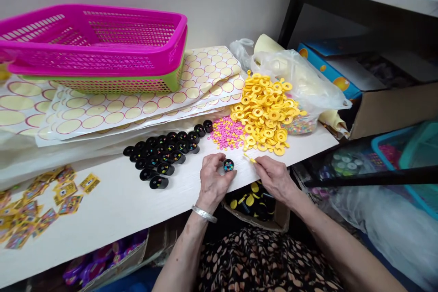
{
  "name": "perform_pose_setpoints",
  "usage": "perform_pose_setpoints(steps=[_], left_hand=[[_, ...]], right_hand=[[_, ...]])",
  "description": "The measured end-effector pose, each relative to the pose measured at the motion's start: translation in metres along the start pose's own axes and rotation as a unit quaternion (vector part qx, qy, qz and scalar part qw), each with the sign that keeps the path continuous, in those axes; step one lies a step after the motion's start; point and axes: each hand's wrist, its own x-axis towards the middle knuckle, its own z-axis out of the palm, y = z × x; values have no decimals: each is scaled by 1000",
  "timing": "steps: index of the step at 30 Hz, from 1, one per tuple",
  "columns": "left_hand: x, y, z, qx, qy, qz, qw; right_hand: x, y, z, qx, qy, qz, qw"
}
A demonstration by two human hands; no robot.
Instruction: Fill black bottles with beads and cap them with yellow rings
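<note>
My left hand pinches a small round black cup near the table's front edge; coloured bits show inside it. To its right, my right hand grips a small yellow plastic piece between thumb and fingers, a short gap away from the cup. Just beyond my hands lies a spread of small pink and yellow beads. A heap of yellow ring-shaped plastic pieces rises beside them. Several more black cups stand grouped left of my left hand, some with coloured bits inside.
Pink and green baskets rest on sheets of round stickers at the back. Small printed packets lie at left on the white table. Below my hands sits a box of yellow and black parts. A plastic bag leans behind the heap.
</note>
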Motion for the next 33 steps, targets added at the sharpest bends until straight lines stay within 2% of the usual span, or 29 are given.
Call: perform_pose_setpoints(steps=[3, 6, 9, 11, 13, 16, 19, 22, 25, 27, 29, 31, 33], left_hand=[[1, -2, -2, 25, -16, 20, 999], [1, -3, -4, 55, -38, 30, 997], [1, -4, -4, 61, -44, 35, 997], [0, -5, -3, 64, -41, 36, 996], [0, -5, -2, 66, -40, 38, 996], [0, -5, -2, 64, -40, 46, 996], [-1, -6, -4, 64, -40, 36, 996], [-6, -8, -11, 30, -48, 4, 998], [-14, -10, -19, -79, -23, -52, 995], [-19, -9, -22, -171, 36, -109, 979], [-20, -6, -23, -264, 93, -170, 945], [-17, 0, -22, -344, 105, -225, 905], [-11, 7, -18, -399, 88, -264, 874]], right_hand=[[8, 5, -3, 36, -3, 62, 997], [13, 6, -4, -36, -13, 93, 995], [12, 2, -3, -121, -32, 65, 990], [9, -1, 0, -136, -54, 44, 988], [7, -5, 3, -102, -41, 42, 993], [12, -15, 6, 22, 14, 21, 999], [22, -33, 9, 103, 3, -40, 994], [29, -48, 14, 74, -19, -80, 994], [33, -52, 19, 32, -30, -87, 995], [34, -52, 20, 20, -37, -85, 995], [35, -52, 20, 13, -42, -85, 995], [36, -53, 19, 5, -44, -88, 995], [37, -55, 18, -3, -45, -90, 995]])
